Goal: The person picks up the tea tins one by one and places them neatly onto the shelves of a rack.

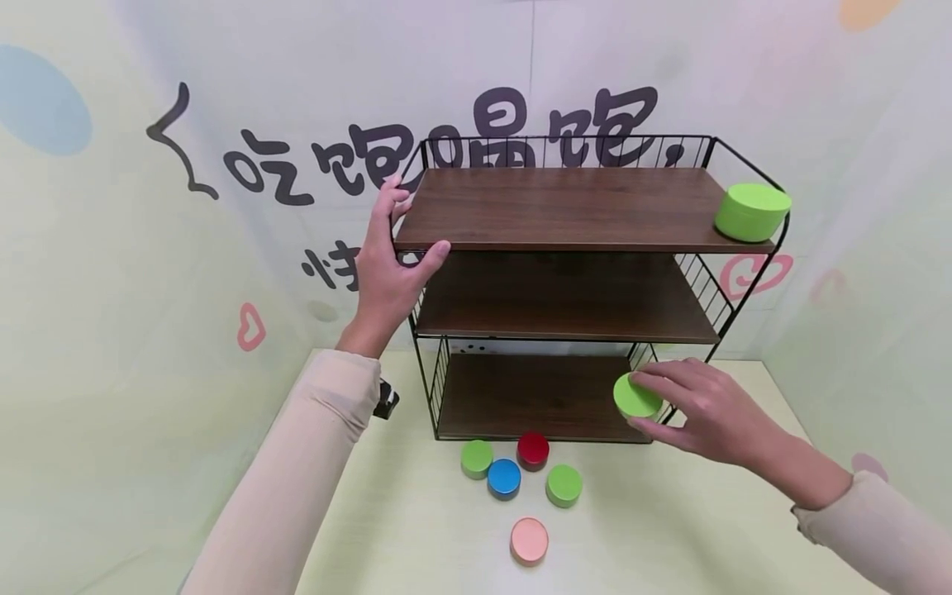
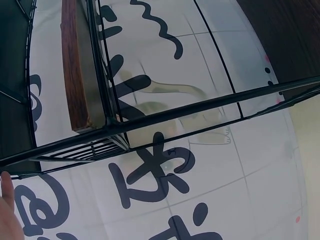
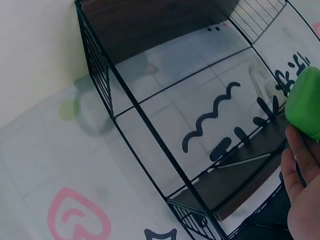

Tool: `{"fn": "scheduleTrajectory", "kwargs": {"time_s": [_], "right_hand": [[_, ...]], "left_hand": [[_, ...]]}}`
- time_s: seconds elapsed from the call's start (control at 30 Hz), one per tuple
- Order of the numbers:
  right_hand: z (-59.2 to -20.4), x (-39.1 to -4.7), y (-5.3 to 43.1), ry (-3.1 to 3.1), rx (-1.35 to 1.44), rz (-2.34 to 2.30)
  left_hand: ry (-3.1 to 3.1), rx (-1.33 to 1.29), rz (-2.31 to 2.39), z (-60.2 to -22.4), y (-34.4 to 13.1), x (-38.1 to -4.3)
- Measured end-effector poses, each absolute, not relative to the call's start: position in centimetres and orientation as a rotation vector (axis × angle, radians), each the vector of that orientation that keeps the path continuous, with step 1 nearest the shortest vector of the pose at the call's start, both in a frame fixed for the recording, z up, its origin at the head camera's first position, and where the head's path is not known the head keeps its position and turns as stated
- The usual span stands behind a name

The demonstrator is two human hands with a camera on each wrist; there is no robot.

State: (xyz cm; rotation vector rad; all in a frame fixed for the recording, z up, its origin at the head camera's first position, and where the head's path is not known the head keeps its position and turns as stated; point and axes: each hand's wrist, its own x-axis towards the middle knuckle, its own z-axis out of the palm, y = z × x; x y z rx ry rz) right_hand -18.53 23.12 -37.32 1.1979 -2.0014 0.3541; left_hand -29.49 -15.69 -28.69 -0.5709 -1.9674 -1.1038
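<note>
A three-tier rack (image 1: pixel 558 207) with dark wooden shelves and black wire sides stands against the wall. My left hand (image 1: pixel 387 277) grips its upper left corner, thumb on the top shelf's front edge and fingers by the side wire. In the left wrist view only a bit of that hand (image 2: pixel 9 215) shows. Between thumb and fingers my right hand (image 1: pixel 706 409) pinches a round green tin (image 1: pixel 635 395) in front of the rack's lower right side. The right wrist view shows this tin (image 3: pixel 304 102) at its right edge. A larger green tin (image 1: pixel 753 213) sits on the top shelf's right end.
On the pale table before the rack lie small round tins: a red one (image 1: pixel 533 450), a blue one (image 1: pixel 504 478), two green ones, left (image 1: pixel 477 457) and right (image 1: pixel 564 484), and a pink one (image 1: pixel 529 540) nearest me. A black-and-white object (image 1: pixel 386 400) is partly behind my left sleeve.
</note>
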Motion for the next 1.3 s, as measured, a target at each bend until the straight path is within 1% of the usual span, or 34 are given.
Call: {"fn": "scheduleTrajectory", "kwargs": {"time_s": [0.77,1.07,1.3], "right_hand": [[-30.9,-19.3,23.5,-1.901,1.145,0.317],[-28.3,-19.7,23.5,-1.848,1.067,0.449],[-27.2,-19.8,23.4,-1.841,1.046,0.527]], "left_hand": [[-1.962,-0.585,-1.105,-28.5,-15.7,-29.6],[-1.959,-0.594,-1.101,-28.7,-15.7,-29.8],[-1.962,-0.589,-1.102,-28.8,-15.8,-29.8]]}}
